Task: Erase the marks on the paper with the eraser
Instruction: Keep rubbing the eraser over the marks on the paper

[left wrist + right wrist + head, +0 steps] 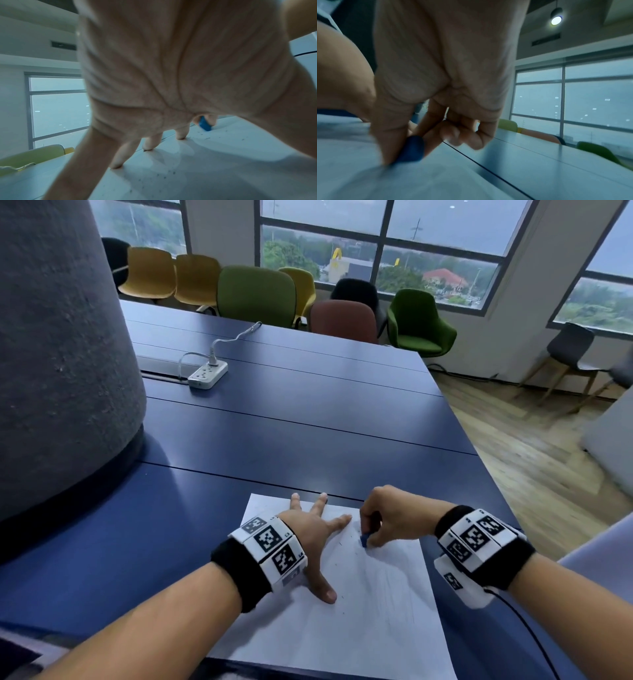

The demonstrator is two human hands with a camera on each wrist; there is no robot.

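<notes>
The paper lies flat at the near end of a blue table, its far edge just short of a seam between table boards. The sheet's right edge runs close to the table's right edge, beyond which the wooden floor shows. To the left a broad grey pillar stands on or through the table top, well apart from the sheet. Beyond the sheet the table surface stretches away to a white power strip with a cable plugged in, and a row of chairs stands past the far edge under the windows.

The left hand is spread flat on the upper left part of the paper, fingers straight and splayed, fingertips pressing the sheet down, thumb pointing back toward the person. It grasps nothing.

The right hand is clenched around a small blue eraser, pinching it between thumb and forefinger, with the remaining fingers curled under the palm. The eraser's lower end touches the paper near the sheet's upper right area, just beside the left hand's forefinger tip but apart from it. Small dark crumbs and faint grey smudges lie scattered on the sheet around and below the eraser. The right wrist view is blurred.
</notes>
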